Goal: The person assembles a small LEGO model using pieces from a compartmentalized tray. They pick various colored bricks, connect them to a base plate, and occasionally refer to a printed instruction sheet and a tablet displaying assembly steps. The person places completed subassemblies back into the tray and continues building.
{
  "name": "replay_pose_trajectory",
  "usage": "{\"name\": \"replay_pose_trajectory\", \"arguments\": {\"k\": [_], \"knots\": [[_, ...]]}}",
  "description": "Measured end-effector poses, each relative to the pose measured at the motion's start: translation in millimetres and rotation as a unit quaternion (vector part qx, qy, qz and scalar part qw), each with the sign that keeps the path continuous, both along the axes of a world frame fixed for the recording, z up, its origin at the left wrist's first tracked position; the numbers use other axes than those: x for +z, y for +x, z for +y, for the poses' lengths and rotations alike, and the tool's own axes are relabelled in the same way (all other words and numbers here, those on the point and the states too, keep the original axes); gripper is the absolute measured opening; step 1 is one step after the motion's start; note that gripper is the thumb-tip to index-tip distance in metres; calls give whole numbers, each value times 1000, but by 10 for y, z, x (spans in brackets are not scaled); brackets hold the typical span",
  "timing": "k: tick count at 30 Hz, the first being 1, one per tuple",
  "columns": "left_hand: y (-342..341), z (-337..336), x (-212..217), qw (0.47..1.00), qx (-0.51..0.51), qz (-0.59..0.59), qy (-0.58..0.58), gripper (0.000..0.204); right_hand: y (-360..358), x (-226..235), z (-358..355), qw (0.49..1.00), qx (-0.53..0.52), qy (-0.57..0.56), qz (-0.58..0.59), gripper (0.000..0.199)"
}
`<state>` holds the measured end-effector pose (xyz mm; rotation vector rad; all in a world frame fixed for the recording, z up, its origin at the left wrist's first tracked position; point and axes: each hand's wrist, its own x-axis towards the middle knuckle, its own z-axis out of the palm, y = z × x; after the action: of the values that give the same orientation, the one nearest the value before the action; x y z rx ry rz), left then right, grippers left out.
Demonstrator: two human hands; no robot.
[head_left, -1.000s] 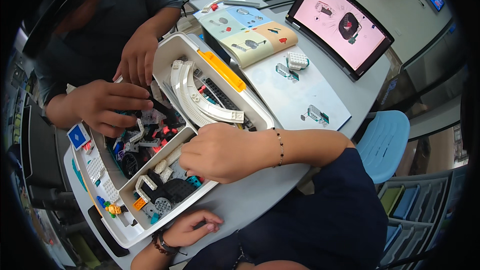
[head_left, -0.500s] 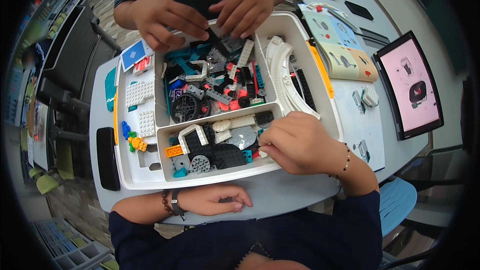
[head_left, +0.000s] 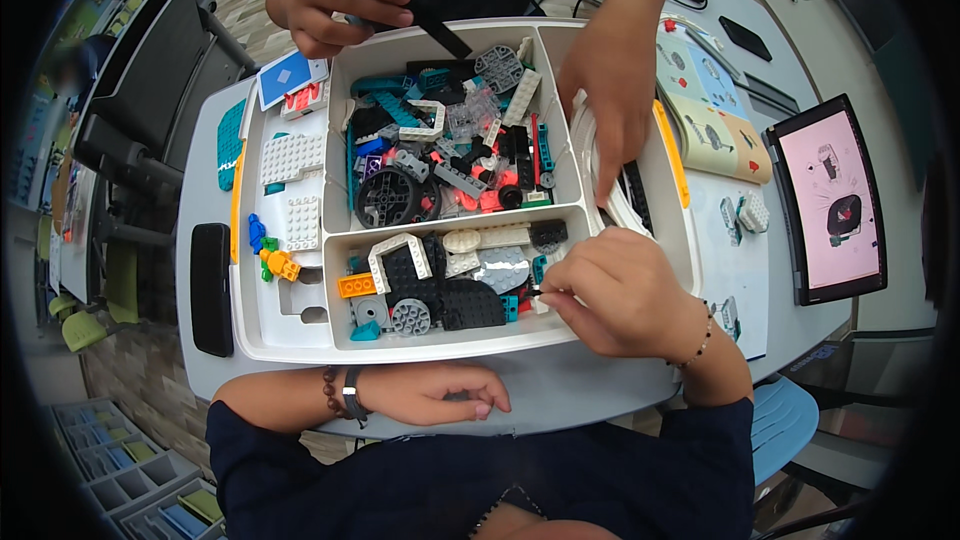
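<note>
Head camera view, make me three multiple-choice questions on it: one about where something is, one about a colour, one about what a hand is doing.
1. Where does the left hand rest?
A. on the table edge in front of the tray
B. inside the tray
C. on the tablet

2. What colour is the tablet screen?
A. green
B. pink
C. yellow

3. What is the right hand doing?
A. lying flat and open
B. gripping the phone
C. pinching a small dark piece at the near compartment

Answers: 1 A, it lies on the bare table below the white sorting tray. 2 B, the screen glows pink. 3 C, its fingertips close on a small piece over the bricks.
</note>
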<state>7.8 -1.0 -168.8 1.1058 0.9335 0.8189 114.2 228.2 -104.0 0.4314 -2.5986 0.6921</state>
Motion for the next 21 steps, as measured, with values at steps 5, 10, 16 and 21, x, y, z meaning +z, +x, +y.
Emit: {"name": "replay_pose_trajectory", "arguments": {"k": [5,10,16,21], "knots": [[22,-92,690,983,-4,78,164,19,-15,-1,-7,1000,15,-1,2,12],[-490,494,1409,772,183,509,334,7,20,-16,3,1000,-10,16,-11,14],[-1234,1556,688,737,119,628,218,31,25,32,-22,1000,6,19,11,14],[-1360,1779,572,658,79,701,263,26,35,-4,2,1000,1,14,12,13]]}}
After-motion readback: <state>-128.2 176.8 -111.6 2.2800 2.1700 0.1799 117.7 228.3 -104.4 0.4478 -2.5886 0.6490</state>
